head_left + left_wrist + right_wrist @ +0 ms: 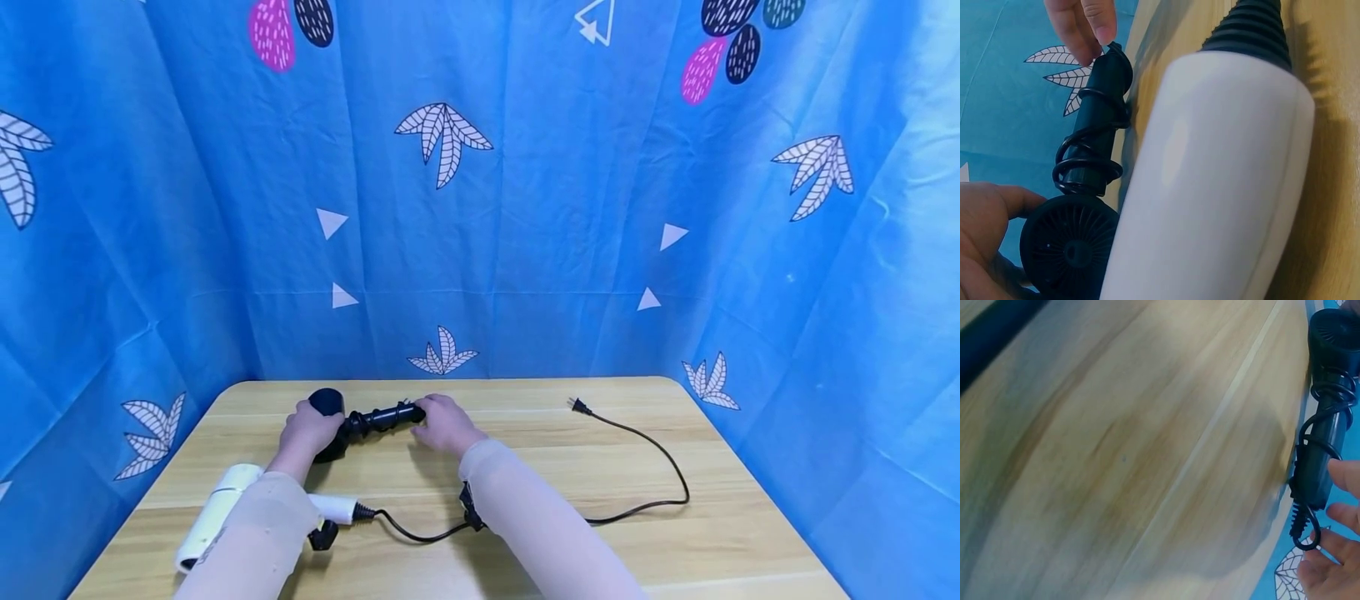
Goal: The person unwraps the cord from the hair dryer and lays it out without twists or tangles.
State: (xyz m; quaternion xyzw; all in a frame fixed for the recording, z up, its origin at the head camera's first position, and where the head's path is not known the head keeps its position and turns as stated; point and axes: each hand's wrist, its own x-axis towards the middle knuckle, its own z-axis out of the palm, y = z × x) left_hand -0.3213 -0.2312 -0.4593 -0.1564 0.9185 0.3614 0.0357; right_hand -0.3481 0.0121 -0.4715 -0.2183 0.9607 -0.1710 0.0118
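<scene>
A black hair dryer (384, 418) lies across the far left of the table, its own cord (1088, 134) wound round the handle. My left hand (311, 429) grips the head of this dryer, with the thumb by the round vented end (1075, 250) in the left wrist view. At the tip of the handle, my right hand (446, 423) pinches the end where a small cord loop (1311, 540) sticks out. Nearer to me, partly behind my left forearm, lies a white hair dryer (217, 508); its white handle (1210, 175) fills much of the left wrist view.
From the white dryer's handle a black cord (645, 507) runs under my right forearm and curves to a two-pin plug (579, 406) at the right. The wooden table (525, 467) is bordered by a blue patterned curtain (540, 250) behind and at both sides.
</scene>
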